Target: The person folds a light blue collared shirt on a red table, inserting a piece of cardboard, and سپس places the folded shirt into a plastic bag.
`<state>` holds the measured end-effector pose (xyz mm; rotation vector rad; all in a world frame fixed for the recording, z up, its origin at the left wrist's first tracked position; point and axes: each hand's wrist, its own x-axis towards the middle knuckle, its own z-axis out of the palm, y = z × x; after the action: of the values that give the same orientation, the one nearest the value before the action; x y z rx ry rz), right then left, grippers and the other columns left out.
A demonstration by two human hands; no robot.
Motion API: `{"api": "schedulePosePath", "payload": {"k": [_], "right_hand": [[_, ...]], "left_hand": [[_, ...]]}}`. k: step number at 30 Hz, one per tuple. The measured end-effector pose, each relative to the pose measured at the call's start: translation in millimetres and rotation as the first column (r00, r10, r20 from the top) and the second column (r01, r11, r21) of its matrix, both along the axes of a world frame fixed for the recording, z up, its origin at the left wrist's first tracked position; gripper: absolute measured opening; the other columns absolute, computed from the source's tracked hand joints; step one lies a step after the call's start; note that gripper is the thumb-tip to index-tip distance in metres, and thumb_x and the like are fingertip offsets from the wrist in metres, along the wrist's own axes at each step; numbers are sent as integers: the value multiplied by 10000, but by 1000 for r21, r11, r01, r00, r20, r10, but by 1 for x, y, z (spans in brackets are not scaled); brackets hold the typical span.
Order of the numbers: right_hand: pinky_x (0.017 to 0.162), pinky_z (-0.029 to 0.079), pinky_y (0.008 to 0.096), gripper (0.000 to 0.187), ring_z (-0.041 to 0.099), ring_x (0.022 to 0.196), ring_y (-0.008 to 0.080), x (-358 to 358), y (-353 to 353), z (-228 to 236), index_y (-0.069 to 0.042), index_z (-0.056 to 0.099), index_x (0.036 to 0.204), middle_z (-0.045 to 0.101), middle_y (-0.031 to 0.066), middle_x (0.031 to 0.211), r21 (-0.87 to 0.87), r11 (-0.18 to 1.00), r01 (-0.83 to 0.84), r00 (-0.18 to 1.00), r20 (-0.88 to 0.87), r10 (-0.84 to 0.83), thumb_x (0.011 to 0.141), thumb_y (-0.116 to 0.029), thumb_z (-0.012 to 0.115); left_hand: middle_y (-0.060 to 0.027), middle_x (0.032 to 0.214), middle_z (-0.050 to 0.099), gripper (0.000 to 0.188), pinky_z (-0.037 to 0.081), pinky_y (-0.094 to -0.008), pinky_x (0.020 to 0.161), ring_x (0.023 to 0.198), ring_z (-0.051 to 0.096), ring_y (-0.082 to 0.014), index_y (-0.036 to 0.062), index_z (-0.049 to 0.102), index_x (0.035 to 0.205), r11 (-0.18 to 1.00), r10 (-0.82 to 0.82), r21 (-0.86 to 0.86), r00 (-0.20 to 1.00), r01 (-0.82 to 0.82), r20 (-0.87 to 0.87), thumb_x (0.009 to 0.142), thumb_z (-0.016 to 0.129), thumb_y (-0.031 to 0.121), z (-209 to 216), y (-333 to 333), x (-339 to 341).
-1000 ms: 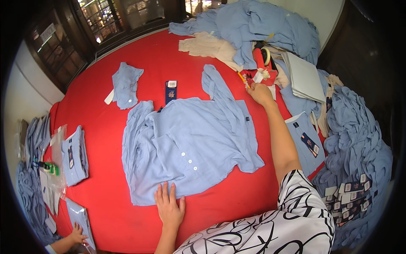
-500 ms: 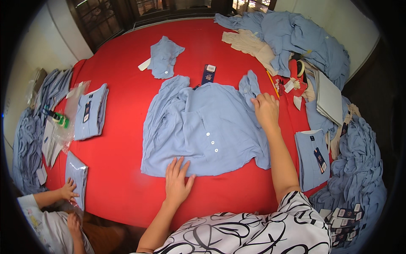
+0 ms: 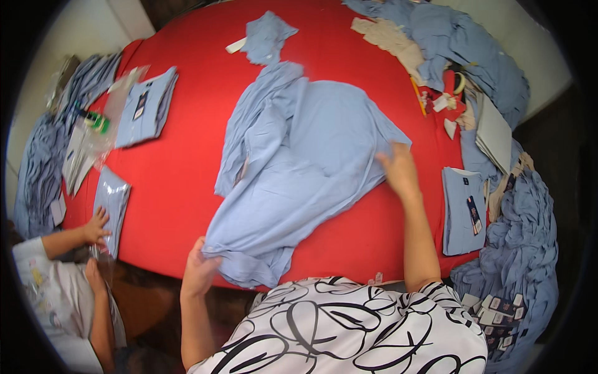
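Note:
A light blue shirt lies loosely bunched and turned over on the red-covered table, its buttons out of sight. My left hand is closed on a corner of the shirt at the table's near edge, where part of the cloth reaches over the rim. At the shirt's right side, my right hand rests against the edge, thumb apart from the fingers and slightly blurred. Beyond the shirt lies a small crumpled blue cloth piece with a white tag.
Folded blue shirts with dark tags lie at left and right. A co-worker's hand touches a bagged shirt at lower left. Heaped blue garments line the right side, near white boards and a tape roll.
The shirt has been turned over, hiding its buttons and dark tag. My left hand has moved left and nearer, closing on cloth. My right hand stays at the right side. The view has shifted.

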<state>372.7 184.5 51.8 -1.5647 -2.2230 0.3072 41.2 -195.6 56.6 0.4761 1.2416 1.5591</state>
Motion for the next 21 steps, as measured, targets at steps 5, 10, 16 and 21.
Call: {"api": "schedulePosePath", "payload": {"k": [5,10,16,21], "right_hand": [[897,490,468,454,600,1076,384,11,31,-23,-17,587,1218,578,222,1272,25,950,312,949,42,-313,912,-351,630],[831,503,313,302,648,938,189,53,43,24,21,646,1096,692,115,1003,-508,648,-568,611,-787,-82,841,-138,673],[955,490,368,298,612,1001,242,54,74,158,26,581,1165,630,145,1079,123,643,-756,-196,-980,-42,1009,-211,492],[1001,487,440,258,585,1035,280,6,149,302,101,463,1208,595,180,1087,186,972,-142,-462,-881,101,1005,-55,495]], "left_hand": [[-87,1290,572,602,405,-376,1047,1209,528,-204,-37,437,1394,952,70,-292,992,-97,-102,878,707,116,-32,-44,15],[-90,1217,616,555,435,-370,1010,1119,574,-208,-35,517,1320,994,-23,-105,999,26,27,830,737,106,11,-75,5],[-118,1150,645,351,485,-370,989,1081,614,-217,-26,569,1239,907,361,226,932,-355,14,955,583,179,79,-2,-149],[-131,1159,667,272,516,-362,939,1057,647,-222,-8,599,1209,797,335,600,874,-64,-351,1021,504,165,272,159,-270]]}}
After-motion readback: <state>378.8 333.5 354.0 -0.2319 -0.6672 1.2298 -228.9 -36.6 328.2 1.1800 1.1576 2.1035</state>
